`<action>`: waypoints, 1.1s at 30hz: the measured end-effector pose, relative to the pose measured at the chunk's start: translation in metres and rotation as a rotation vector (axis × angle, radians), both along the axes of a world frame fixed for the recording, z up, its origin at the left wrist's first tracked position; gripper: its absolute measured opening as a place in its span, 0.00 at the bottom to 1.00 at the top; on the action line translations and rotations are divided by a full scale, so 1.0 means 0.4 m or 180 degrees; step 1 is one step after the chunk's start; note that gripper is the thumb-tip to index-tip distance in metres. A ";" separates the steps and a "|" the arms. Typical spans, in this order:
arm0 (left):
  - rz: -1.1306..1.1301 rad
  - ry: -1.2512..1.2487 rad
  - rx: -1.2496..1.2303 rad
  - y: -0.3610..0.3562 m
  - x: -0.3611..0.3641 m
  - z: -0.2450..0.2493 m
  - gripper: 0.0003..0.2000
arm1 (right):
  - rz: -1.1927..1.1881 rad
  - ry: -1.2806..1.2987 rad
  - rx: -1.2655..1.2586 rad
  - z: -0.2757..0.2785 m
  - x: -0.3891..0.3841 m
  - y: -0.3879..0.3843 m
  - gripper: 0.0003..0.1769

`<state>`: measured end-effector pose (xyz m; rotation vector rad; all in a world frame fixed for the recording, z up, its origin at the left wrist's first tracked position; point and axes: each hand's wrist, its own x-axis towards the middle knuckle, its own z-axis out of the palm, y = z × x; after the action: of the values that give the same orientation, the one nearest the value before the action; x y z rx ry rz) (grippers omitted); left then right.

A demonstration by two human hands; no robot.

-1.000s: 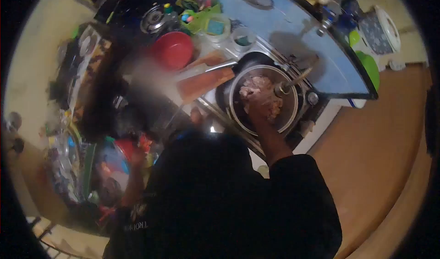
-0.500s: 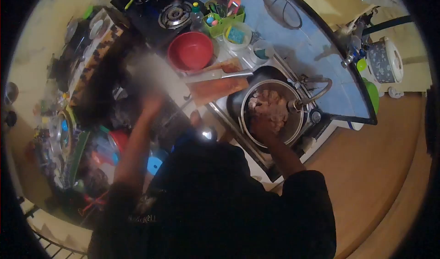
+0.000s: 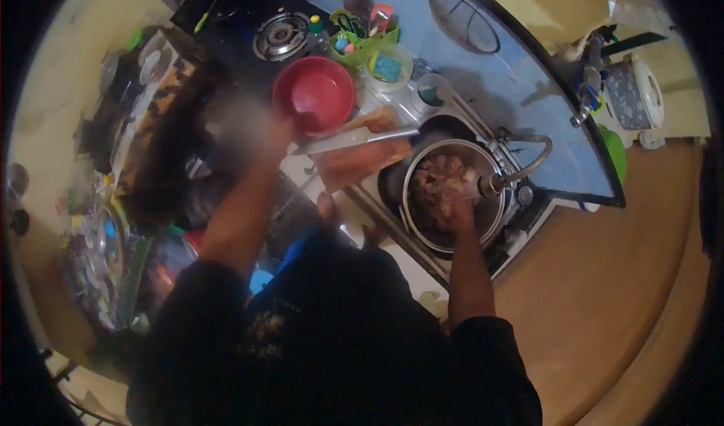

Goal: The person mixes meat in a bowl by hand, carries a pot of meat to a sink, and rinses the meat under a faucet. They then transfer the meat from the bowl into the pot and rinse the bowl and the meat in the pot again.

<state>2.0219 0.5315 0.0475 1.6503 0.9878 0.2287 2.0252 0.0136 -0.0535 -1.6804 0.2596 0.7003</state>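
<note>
Left hand, newly beside red bowl

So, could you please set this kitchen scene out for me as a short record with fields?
Right hand: inside the metal pot, on the meat pieces; grip unclear
Left hand: blurred, beside the red bowl, near the knife's handle end
Knife: lying flat across the cutting board
Faucet: spout over the pot
Gas burner: beyond the red bowl, nothing on it
</note>
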 end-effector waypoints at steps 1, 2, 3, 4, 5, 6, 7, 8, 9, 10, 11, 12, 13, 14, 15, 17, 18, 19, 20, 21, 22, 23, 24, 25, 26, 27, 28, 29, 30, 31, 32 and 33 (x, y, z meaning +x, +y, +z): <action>-0.0043 0.0007 -0.0002 -0.019 -0.020 0.070 0.14 | -0.0043 0.0007 -0.0002 -0.003 0.010 0.004 0.28; -0.0153 -0.0182 0.0036 -0.027 -0.042 0.113 0.14 | 0.0116 -0.0007 -0.0402 -0.004 0.017 0.015 0.29; -0.0279 -0.0369 0.0073 -0.036 -0.061 0.154 0.14 | 0.0262 -0.0009 -0.0797 -0.005 0.021 0.029 0.30; -0.0427 -0.0556 0.0099 -0.047 -0.073 0.185 0.15 | 0.0390 0.0002 -0.1195 -0.007 0.022 0.039 0.32; -0.0606 -0.0740 0.0098 -0.070 -0.077 0.211 0.16 | 0.0491 0.0042 -0.1606 -0.004 0.012 0.036 0.33; -0.0792 -0.0908 0.0068 -0.105 -0.084 0.237 0.17 | 0.0595 0.0121 -0.2028 0.000 -0.013 0.022 0.35; -0.0896 -0.0880 0.0026 -0.146 -0.093 0.267 0.17 | 0.0500 0.0189 -0.2045 0.048 -0.026 0.028 0.35; -0.1565 -0.0510 0.0711 -0.196 -0.100 0.299 0.14 | 0.0662 0.0135 -0.2095 0.145 -0.021 0.055 0.37; -0.2204 -0.0140 0.1421 -0.252 -0.106 0.340 0.13 | 0.0841 0.0071 -0.2132 0.199 -0.021 0.064 0.39; -0.2812 0.0225 0.2154 -0.309 -0.102 0.391 0.12 | 0.0791 0.0083 -0.2122 0.173 -0.024 0.046 0.39; -0.2465 0.0478 0.1049 -0.410 -0.080 0.486 0.12 | 0.0926 -0.0130 -0.1956 0.132 -0.026 0.025 0.40; -0.2066 0.0731 -0.0053 -0.490 -0.068 0.554 0.12 | 0.1074 -0.0336 -0.1793 0.108 -0.035 0.007 0.42; -0.2117 0.0539 -0.0428 -0.493 -0.066 0.476 0.13 | 0.1055 -0.0338 -0.1790 0.130 -0.043 0.000 0.42; -0.2167 0.0342 -0.0800 -0.499 -0.056 0.396 0.13 | 0.0954 -0.0604 -0.2013 0.166 -0.049 -0.007 0.41; -0.2200 0.0340 -0.0791 -0.528 -0.050 0.401 0.13 | 0.0841 -0.0861 -0.2238 0.182 -0.057 -0.023 0.40; -0.2342 0.0772 -0.0667 -0.599 -0.045 0.401 0.15 | 0.0637 -0.0883 -0.1943 0.159 -0.061 -0.060 0.39; -0.2389 0.0785 -0.0660 -0.617 -0.041 0.399 0.15 | 0.0465 -0.0930 -0.1641 0.127 -0.051 -0.082 0.37; -0.2501 0.0862 -0.0687 -0.633 -0.039 0.394 0.15 | 0.0296 -0.0978 -0.1335 0.094 -0.043 -0.100 0.36; -0.2601 0.0939 -0.0714 -0.648 -0.040 0.390 0.14 | 0.0135 -0.1030 -0.1028 0.087 -0.041 -0.109 0.35; -0.2621 0.0953 -0.0701 -0.663 -0.041 0.386 0.14 | -0.0015 -0.1086 -0.0717 0.081 -0.045 -0.117 0.34; -0.2676 0.0968 -0.0744 -0.681 -0.041 0.381 0.13 | -0.0031 -0.1085 -0.0703 0.075 -0.048 -0.118 0.34; -0.2730 0.0976 -0.0787 -0.699 -0.038 0.378 0.12 | -0.0075 -0.1396 -0.0952 0.113 -0.045 -0.103 0.32; -0.2790 0.0981 -0.0829 -0.718 -0.035 0.372 0.11 | -0.0126 -0.1710 -0.1205 0.124 -0.042 -0.101 0.31; -0.2849 0.0976 -0.0871 -0.735 -0.029 0.368 0.10 | -0.0146 -0.1727 -0.1201 0.130 -0.037 -0.102 0.31; -0.2899 0.0970 -0.0916 -0.743 -0.025 0.358 0.09 | -0.0247 -0.1435 -0.1205 0.130 -0.030 -0.101 0.32; -0.2899 0.0966 -0.0909 -0.737 -0.026 0.342 0.09 | -0.0340 -0.1132 -0.1206 0.128 -0.029 -0.102 0.33; -0.2875 0.0842 -0.1033 -0.720 -0.029 0.322 0.09 | -0.0337 -0.1139 -0.1198 0.129 -0.031 -0.111 0.33; -0.2841 0.0714 -0.1152 -0.699 -0.032 0.299 0.10 | -0.0204 -0.0983 -0.1236 0.184 -0.033 -0.110 0.33; -0.2818 0.0707 -0.1137 -0.675 -0.037 0.280 0.10 | -0.0064 -0.0828 -0.1271 0.215 -0.032 -0.105 0.33; -0.2592 0.0733 -0.1406 -0.652 -0.045 0.260 0.09 | -0.0046 -0.0837 -0.1255 0.212 -0.030 -0.106 0.33; -0.2363 0.0750 -0.1676 -0.637 -0.051 0.241 0.09 | -0.0076 -0.0992 -0.1061 0.198 -0.026 -0.116 0.36; -0.2343 0.0732 -0.1670 -0.631 -0.057 0.221 0.09 | -0.0102 -0.1150 -0.0867 0.198 -0.020 -0.119 0.38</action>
<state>1.9991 0.2789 0.1357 1.4498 0.4810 -0.6719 2.0174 -0.0341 0.0258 -2.0220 0.1278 0.3364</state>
